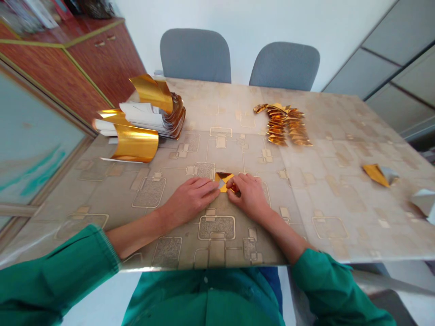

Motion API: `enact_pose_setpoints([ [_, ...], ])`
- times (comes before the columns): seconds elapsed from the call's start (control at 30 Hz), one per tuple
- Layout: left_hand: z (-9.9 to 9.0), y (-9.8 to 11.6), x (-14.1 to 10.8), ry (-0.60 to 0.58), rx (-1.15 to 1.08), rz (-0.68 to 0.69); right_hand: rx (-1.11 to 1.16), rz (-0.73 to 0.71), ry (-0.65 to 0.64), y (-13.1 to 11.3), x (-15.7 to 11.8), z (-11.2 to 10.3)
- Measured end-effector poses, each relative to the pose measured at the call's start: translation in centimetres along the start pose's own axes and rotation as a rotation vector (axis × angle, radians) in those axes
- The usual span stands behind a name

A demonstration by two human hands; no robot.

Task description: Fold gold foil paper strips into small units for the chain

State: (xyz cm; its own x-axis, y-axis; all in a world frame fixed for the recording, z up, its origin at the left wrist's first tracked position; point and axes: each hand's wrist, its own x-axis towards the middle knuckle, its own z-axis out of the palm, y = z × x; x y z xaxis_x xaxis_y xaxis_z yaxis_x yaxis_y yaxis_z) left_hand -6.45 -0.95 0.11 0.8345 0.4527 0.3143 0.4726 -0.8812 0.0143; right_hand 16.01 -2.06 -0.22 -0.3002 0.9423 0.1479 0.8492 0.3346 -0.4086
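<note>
A small sheet of gold foil paper (222, 186), partly folded, lies on the table between my hands. Its pale grey back shows in a patch at the middle. My left hand (195, 195) holds the left edge down with fingertips close together. At the right side, my right hand (249, 192) has its thumb and fingers bent in a pinch on the paper. The fingers hide that edge.
Curled gold sheets (136, 142) lie by a thick paper stack (173, 120) at the back left. Rows of folded gold pieces (277, 124) sit at the back right. One loose folded piece (375, 174) and a white scrap (424, 201) rest on the patterned tablecloth (217, 226).
</note>
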Motion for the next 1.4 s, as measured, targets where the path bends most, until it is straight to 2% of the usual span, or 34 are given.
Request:
enact_pose_setpoints([
  [0.1, 0.1, 0.6, 0.8, 0.055, 0.002, 0.009, -0.003, -0.001, 0.005, 0.0, 0.0, 0.1],
  [0.2, 0.6, 1.1, 1.4, 0.084, -0.001, -0.063, 0.007, -0.005, 0.006, 0.0, 0.0, 0.1],
  [0.27, 0.8, 1.3, 1.7, 0.077, 0.009, -0.095, 0.022, -0.018, 0.004, 0.2, 0.0, 0.0],
  [0.4, 0.9, 1.3, 2.2, 0.046, 0.028, -0.061, 0.163, -0.079, -0.013, 1.2, 0.1, -0.7],
  [0.47, 0.9, 1.2, 2.5, 0.037, 0.026, -0.053, 0.269, -0.069, 0.049, 2.0, 0.2, -1.2],
  [0.53, 0.8, 1.0, 2.8, 0.032, 0.026, -0.045, 0.281, -0.029, 0.135, 2.6, 0.3, -1.7],
  [0.63, 1.0, 0.8, 3.1, 0.024, 0.030, -0.039, 0.222, -0.020, 0.130, 3.3, 0.4, -2.1],
  [0.87, 1.4, -0.2, 2.7, 0.097, 0.036, 0.047, 0.186, -0.272, -0.028, 4.4, 0.2, -2.4],
  [1.03, 1.3, -0.8, 2.7, 0.210, 0.024, 0.023, 0.194, -0.347, -0.079, 4.4, 0.0, -2.6],
  [1.13, 1.2, -1.1, 2.7, 0.320, -0.066, -0.088, 0.233, -0.362, -0.086, 4.3, -0.1, -2.7],
  [1.23, 1.4, -1.2, 2.6, 0.364, -0.182, -0.180, 0.263, -0.399, -0.070, 4.3, 0.0, -2.7],
  [1.33, 1.7, -1.3, 2.4, 0.353, -0.250, -0.202, 0.242, -0.406, 0.005, 4.2, 0.0, -2.6],
  [1.4, 1.6, -1.2, 2.3, 0.286, -0.263, -0.147, 0.201, -0.425, 0.025, 4.0, 0.0, -2.5],
])
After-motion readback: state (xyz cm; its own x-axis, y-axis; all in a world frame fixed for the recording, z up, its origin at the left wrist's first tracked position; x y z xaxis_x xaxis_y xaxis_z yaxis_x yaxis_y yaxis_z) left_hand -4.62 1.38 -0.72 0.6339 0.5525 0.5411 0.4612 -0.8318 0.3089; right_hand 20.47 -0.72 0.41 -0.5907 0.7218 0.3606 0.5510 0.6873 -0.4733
